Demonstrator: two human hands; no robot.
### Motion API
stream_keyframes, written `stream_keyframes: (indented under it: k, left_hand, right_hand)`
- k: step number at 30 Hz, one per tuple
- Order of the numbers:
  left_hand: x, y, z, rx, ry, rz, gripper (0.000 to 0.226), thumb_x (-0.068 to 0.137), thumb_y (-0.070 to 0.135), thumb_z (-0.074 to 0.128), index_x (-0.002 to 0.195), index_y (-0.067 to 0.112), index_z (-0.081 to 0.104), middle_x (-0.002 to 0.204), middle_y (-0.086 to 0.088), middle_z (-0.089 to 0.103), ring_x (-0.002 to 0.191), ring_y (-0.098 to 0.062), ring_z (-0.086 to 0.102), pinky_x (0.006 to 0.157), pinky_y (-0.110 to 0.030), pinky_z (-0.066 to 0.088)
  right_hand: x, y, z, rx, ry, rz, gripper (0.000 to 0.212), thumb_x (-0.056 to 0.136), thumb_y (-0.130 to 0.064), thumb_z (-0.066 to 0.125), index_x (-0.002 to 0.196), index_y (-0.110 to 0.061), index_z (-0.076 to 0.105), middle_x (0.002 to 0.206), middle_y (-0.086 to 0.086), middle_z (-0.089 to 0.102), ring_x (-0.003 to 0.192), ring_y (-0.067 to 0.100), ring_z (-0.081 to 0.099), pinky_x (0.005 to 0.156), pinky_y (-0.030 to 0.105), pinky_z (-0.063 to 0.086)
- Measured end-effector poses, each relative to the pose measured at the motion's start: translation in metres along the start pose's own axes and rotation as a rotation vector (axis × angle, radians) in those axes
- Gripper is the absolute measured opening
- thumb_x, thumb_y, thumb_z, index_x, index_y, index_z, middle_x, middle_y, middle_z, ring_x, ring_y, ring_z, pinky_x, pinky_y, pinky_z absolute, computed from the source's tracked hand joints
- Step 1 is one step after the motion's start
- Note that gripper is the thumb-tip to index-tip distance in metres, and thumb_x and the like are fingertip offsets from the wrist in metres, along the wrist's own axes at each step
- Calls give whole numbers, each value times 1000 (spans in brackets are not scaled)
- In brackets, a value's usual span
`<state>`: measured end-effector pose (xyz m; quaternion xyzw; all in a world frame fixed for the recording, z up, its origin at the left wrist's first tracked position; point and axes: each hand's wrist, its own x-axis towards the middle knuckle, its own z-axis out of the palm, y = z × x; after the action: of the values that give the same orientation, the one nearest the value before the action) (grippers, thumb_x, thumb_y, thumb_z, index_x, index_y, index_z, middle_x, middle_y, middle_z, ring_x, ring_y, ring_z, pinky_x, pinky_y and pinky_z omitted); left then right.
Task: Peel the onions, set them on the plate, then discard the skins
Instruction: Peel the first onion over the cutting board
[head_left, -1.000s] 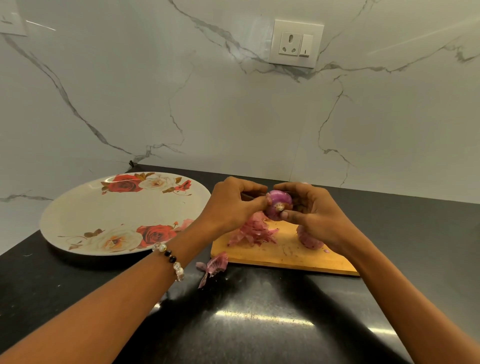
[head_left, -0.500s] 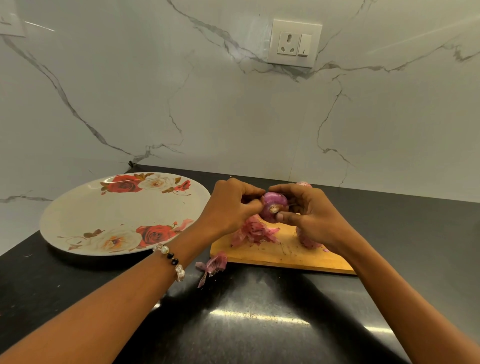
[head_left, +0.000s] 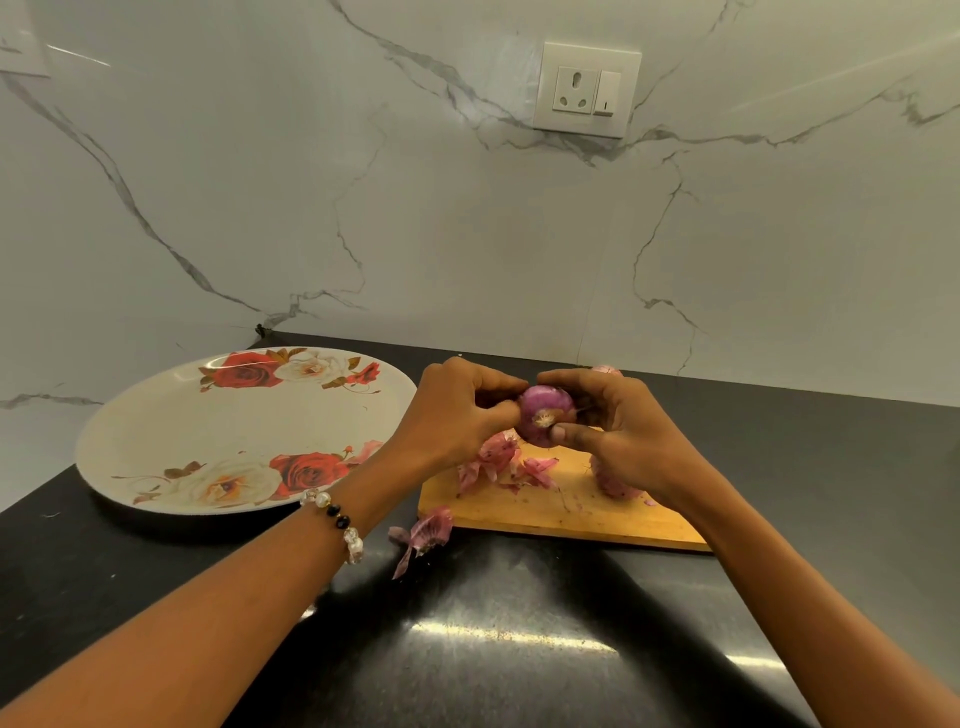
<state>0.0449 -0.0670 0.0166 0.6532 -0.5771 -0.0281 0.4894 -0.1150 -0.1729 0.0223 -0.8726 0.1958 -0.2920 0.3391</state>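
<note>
Onion (head_left: 545, 422), purple and root end toward the camera, is held above the board (head_left: 561, 512) between both hands: left hand (head_left: 462, 410) pinches its left side, right hand (head_left: 613, 431) curls round its right. Skins (head_left: 498, 462) lie on the board; one skin (head_left: 423, 532) lies on the counter (head_left: 519, 649). The plate (head_left: 156, 431) sits left.

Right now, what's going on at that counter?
A person is peeling a red onion, gripped by both the left hand and the right hand above the cutting board. Loose skins lie on the board, one skin piece on the counter. The floral plate holds no onions yet.
</note>
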Motion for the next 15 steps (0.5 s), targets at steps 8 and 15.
stream_keyframes:
  k: [8,15]
  left_hand:
    - [2,0,1,-13,175,-44,18,86,20,70,101,13,74,93,1,73,80,-6,67,73,-11,53]
    - [-4,1,10,96,172,11,18,84,24,73,99,14,76,89,-1,74,76,-7,66,77,-21,55]
  right_hand:
    - [0,0,-1,30,69,-4,55,81,1,73,131,-14,57,121,4,63,112,18,61,99,33,53]
    - [-1,-4,7,-117,135,-55,55,80,-10,76,132,-13,57,116,-8,59,104,8,57,93,16,50]
